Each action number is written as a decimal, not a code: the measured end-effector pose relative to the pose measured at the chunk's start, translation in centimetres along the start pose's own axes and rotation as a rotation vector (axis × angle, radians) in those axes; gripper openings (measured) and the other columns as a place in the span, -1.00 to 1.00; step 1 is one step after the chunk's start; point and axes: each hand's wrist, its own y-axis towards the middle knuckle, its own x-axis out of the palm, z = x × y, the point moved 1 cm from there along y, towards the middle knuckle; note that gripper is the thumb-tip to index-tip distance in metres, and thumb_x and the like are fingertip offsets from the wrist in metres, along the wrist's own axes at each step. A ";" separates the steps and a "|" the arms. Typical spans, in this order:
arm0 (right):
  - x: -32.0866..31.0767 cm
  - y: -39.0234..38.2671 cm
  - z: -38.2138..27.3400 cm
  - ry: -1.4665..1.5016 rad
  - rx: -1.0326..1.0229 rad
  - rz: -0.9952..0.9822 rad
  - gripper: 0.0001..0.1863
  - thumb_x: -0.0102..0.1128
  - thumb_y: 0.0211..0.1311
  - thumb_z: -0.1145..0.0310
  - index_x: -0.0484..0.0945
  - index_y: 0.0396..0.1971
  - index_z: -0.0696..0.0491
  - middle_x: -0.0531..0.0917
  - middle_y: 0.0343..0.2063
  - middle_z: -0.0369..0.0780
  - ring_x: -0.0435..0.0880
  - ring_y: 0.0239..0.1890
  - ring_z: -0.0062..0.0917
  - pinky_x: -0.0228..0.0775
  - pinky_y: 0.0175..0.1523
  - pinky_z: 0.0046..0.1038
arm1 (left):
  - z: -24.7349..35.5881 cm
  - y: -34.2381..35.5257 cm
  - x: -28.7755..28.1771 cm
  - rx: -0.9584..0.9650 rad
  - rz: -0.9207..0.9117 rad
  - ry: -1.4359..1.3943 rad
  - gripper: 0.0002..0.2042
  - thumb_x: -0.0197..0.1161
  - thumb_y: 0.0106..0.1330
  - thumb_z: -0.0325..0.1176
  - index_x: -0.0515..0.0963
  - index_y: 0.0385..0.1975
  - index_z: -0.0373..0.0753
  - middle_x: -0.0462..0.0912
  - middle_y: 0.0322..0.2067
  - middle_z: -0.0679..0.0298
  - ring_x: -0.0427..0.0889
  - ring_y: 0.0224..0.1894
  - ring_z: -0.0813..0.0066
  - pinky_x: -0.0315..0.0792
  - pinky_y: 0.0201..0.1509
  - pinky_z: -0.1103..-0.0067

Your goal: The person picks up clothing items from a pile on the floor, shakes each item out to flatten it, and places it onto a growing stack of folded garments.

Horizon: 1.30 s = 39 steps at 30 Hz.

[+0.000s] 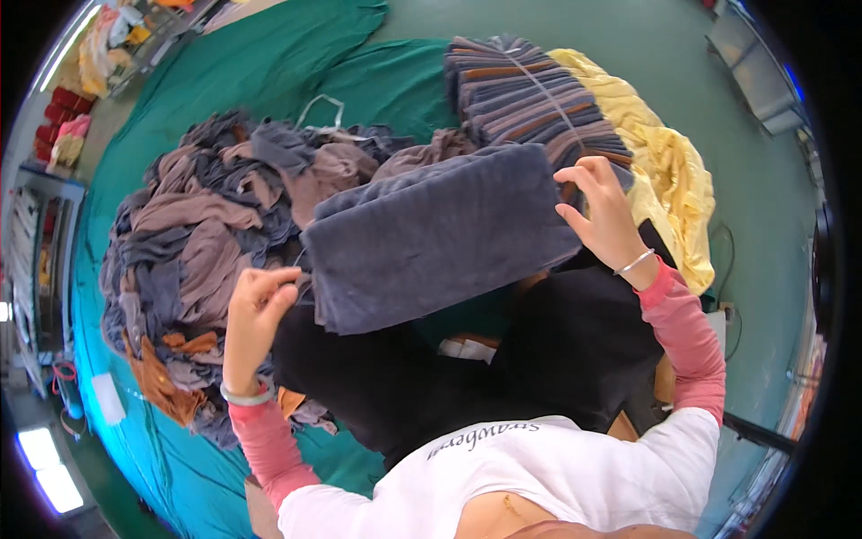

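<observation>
Left hand (254, 307), fingers slightly apart, hung just off the folded grey cloth (440, 235); cloth appeared laid across the knees (575, 332); right hand (607, 214), fingers curved apart, near its right end. Risk: ungripped, it could slide and unfold

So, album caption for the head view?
Left hand and right hand flank a folded grey cloth near a loose cloth heap and a tied stack.

Green sheet (224, 72) on floor (628, 31), cloths on top.
Loose grey-brown-orange cloth heap (202, 225) on sheet, left; white paper (108, 398) near sheet's left edge.
</observation>
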 end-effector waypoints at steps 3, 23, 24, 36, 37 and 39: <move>1.4 0.9 -2.6 0.010 -0.139 -0.134 -0.38 0.30 -0.17 0.43 0.34 0.02 -0.01 0.35 -0.31 -0.18 0.40 -0.23 -0.32 0.28 -0.12 -0.41 | -4.0 1.5 -1.5 -0.088 0.086 -0.107 -0.79 0.16 0.15 -0.37 0.56 -0.23 -0.25 0.39 -0.50 0.34 0.36 -0.45 0.60 0.26 -0.36 0.69; 3.4 2.5 -3.2 -0.017 -0.095 -0.488 -0.33 0.29 -0.16 0.43 0.31 0.08 -0.06 0.36 -0.41 -0.20 0.43 -0.30 -0.33 0.32 -0.17 -0.39 | -35.1 1.3 2.3 -0.758 0.244 0.787 -0.67 0.22 -0.01 -0.28 0.44 -0.22 -0.22 0.51 -0.18 0.08 0.48 -0.09 0.08 0.33 -0.03 0.30; 3.4 2.5 -3.4 -0.029 -0.110 -0.489 -0.33 0.29 -0.15 0.43 0.30 0.09 -0.06 0.36 -0.41 -0.20 0.43 -0.30 -0.33 0.32 -0.18 -0.39 | -34.9 1.3 2.0 -0.802 0.189 0.898 -0.75 0.15 0.07 -0.28 0.48 -0.25 -0.20 0.53 -0.15 0.04 0.53 -0.13 0.08 0.33 -0.03 0.25; 3.0 3.2 -4.2 0.237 -0.116 -0.451 -0.49 0.24 -0.10 0.48 0.41 -0.03 0.03 0.43 -0.44 -0.24 0.47 -0.48 -0.48 0.34 -0.28 -0.49 | -23.1 1.0 -9.0 -0.050 0.659 0.141 -0.89 -0.03 0.23 -0.48 0.43 -0.34 -0.32 0.49 -0.47 0.24 0.45 -0.40 0.47 0.34 -0.26 0.60; 3.0 3.5 -4.7 0.359 -0.073 -0.442 -0.54 0.23 -0.09 0.50 0.45 -0.07 0.05 0.45 -0.45 -0.25 0.47 -0.53 -0.53 0.34 -0.32 -0.53 | -21.0 0.7 -10.0 -0.031 0.632 0.144 -0.90 -0.03 0.25 -0.48 0.43 -0.33 -0.31 0.45 -0.46 0.36 0.40 -0.38 0.61 0.30 -0.26 0.68; 3.1 4.3 -5.7 0.384 -0.143 -0.394 -0.56 0.22 -0.09 0.51 0.46 -0.09 0.07 0.46 -0.44 -0.25 0.46 -0.55 -0.55 0.34 -0.34 -0.54 | -16.8 -0.3 -11.2 -0.032 0.590 0.008 -0.92 -0.05 0.27 -0.50 0.41 -0.34 -0.30 0.39 -0.45 0.44 0.31 -0.40 0.70 0.22 -0.29 0.76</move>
